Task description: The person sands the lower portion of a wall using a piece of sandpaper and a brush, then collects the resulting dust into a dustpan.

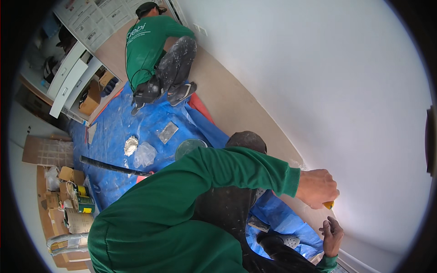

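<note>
Your left hand [317, 189] is just beside the white wall [346, 113], its fingers closed together around a small yellow thing [328, 205]. Most of that thing is hidden in your fist, so I cannot tell its kind; the part that shows is near the foot of the wall. Your right hand [333, 236] is also near the wall, its fingers loosely curled and slightly apart; I cannot tell whether it touches the wall. Farther along the wall, a co-worker [148, 50] in a green shirt crouches close to it, hands hidden. Away from the wall, a blue sheet [109, 145] bears a plastic bag [145, 154] and a black pipe [114, 166]. Paint cans [85, 204] stand farthest from it.
</note>
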Available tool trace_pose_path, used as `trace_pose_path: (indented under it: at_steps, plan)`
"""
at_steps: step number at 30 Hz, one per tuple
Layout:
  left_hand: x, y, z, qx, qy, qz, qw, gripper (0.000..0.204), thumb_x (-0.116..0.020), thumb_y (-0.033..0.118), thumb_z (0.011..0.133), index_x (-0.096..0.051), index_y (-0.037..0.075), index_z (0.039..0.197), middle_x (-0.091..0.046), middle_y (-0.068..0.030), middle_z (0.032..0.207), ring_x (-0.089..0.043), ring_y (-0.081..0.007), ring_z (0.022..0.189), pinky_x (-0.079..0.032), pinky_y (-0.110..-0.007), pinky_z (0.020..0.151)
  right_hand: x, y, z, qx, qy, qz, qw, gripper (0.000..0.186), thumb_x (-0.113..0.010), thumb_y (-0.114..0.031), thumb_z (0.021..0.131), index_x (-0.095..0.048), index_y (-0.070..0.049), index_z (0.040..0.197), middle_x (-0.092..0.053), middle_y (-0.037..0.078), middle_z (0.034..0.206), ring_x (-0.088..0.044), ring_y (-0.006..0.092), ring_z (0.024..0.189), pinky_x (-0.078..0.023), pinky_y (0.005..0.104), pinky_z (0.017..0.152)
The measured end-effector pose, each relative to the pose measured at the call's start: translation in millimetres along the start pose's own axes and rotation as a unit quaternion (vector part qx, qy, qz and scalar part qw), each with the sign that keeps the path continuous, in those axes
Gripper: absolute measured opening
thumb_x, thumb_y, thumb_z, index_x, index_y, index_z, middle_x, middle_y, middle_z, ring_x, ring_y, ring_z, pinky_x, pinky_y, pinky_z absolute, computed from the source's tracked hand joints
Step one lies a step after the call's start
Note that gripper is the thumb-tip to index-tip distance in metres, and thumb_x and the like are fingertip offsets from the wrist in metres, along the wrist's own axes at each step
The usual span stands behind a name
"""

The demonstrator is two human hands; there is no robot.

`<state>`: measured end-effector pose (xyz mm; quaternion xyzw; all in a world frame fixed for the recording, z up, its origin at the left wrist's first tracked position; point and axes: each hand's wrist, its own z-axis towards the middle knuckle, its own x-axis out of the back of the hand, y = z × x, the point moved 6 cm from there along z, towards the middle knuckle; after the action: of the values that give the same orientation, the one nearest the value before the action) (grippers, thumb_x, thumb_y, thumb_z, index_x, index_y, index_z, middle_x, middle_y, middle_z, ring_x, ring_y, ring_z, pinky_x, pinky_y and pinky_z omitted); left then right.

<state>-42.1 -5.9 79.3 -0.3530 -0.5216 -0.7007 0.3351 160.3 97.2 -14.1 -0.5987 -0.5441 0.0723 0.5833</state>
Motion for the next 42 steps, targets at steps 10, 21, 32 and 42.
trace_pose_path:
  at_steps: [10, 21, 32, 42]
  plan:
    - [1, -2, -3, -0.018, 0.017, 0.005, 1.000, 0.019, -0.067, 0.014, 0.067, -0.059, -0.003, 0.073, -0.061, -0.0152, 0.059, -0.064, -0.0345, 0.060, -0.050, -0.043, 0.056, -1, 3, 3, 0.008, 0.001, -0.026, 1.000, 0.048, -0.064, -0.026, 0.091, -0.058, 0.013, 0.118, -0.068, 0.020, 0.087, -0.067, 0.0219, 0.072, -0.052, 0.0317, 0.065]
    - [-2, -7, -2, 0.007, -0.012, 0.015, 1.000, 0.021, -0.066, 0.017, 0.067, -0.064, -0.003, 0.076, -0.065, -0.0166, 0.068, -0.067, -0.0339, 0.068, -0.053, -0.043, 0.063, 2, -1, 1, 0.011, 0.005, -0.046, 0.999, 0.047, -0.064, -0.027, 0.090, -0.059, 0.011, 0.116, -0.069, 0.022, 0.089, -0.068, 0.0218, 0.073, -0.050, 0.0321, 0.063]
    - [-7, -13, -4, 0.017, -0.018, 0.029, 0.999, 0.022, -0.065, 0.017, 0.067, -0.064, -0.002, 0.077, -0.065, -0.0164, 0.069, -0.067, -0.0340, 0.068, -0.053, -0.043, 0.063, 1, 5, 3, 0.043, 0.008, -0.072, 0.996, 0.047, -0.063, -0.027, 0.091, -0.058, 0.011, 0.119, -0.067, 0.015, 0.083, -0.065, 0.0177, 0.068, -0.049, 0.0281, 0.058]
    - [-6, -12, -2, 0.020, -0.026, 0.033, 0.999, 0.022, -0.066, 0.017, 0.067, -0.064, -0.002, 0.078, -0.065, -0.0154, 0.068, -0.067, -0.0331, 0.068, -0.053, -0.042, 0.063, 5, 9, 4, 0.045, 0.013, -0.080, 0.996, 0.046, -0.064, -0.025, 0.091, -0.058, 0.012, 0.119, -0.066, 0.014, 0.081, -0.064, 0.0175, 0.068, -0.049, 0.0287, 0.060]
